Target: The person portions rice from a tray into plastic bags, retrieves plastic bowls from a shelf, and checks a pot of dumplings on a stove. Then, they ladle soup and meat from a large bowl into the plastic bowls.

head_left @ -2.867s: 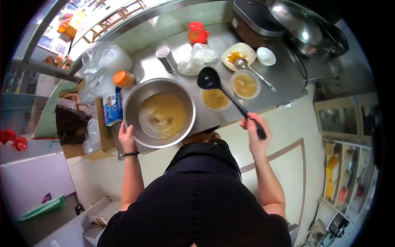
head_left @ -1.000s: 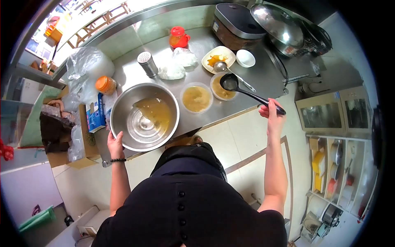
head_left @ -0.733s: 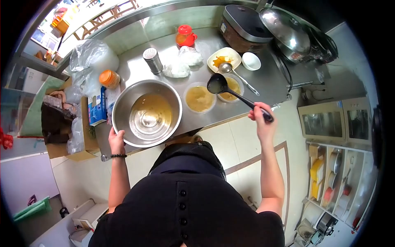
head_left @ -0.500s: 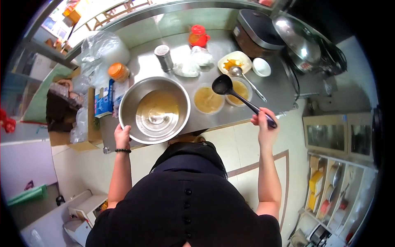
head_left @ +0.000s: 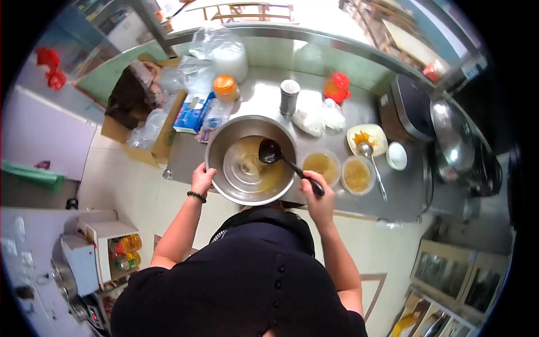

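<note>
My left hand grips the near left rim of a large steel bowl, which holds a shallow pool of yellowish liquid. In my right hand is the handle of a black ladle; its head hangs over the inside of the bowl. Just right of the bowl stand two round clear tubs, a left tub and a right tub, both filled with cloudy yellowish liquid. A metal spoon rests with its head on a cream dish of orange sauce.
Behind the bowl stand an orange-lidded jar, a metal shaker, white plastic bags and a red-lidded container. A small white bowl and a dark appliance are at the right. Leftward sit a blue box and a cardboard carton.
My right hand has brought the ladle leftward from above the tubs to inside the bowl. My left hand keeps its hold on the rim. The camera view has turned.
</note>
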A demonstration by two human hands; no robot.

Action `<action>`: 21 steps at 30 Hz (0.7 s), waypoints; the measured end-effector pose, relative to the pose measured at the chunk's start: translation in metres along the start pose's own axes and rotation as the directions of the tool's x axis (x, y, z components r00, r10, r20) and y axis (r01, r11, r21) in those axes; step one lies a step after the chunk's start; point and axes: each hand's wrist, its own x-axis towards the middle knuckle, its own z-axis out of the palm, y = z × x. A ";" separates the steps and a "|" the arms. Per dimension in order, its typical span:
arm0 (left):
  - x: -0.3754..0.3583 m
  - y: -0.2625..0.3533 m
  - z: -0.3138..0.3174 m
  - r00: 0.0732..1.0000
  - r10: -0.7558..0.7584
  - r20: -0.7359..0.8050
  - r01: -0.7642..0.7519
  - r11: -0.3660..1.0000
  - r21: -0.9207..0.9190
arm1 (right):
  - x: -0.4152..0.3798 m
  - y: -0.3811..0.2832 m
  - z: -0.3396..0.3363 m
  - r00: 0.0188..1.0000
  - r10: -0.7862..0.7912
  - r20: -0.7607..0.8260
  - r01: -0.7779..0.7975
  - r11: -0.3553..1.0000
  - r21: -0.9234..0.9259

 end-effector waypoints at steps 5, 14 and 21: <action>0.000 -0.043 -0.003 0.978 0.038 -0.204 -0.028 0.998 0.051 | 0.008 0.021 0.022 0.961 0.214 0.175 -0.266 0.886 0.380; -0.095 -0.106 -0.070 0.920 -0.175 -0.350 0.006 0.901 -0.434 | -0.011 0.016 0.059 0.752 0.108 0.651 -0.197 0.978 0.064; -0.177 -0.161 -0.179 0.767 -0.376 -0.521 -0.084 0.745 -0.661 | -0.046 0.022 0.173 0.416 0.077 0.906 0.027 0.995 -0.097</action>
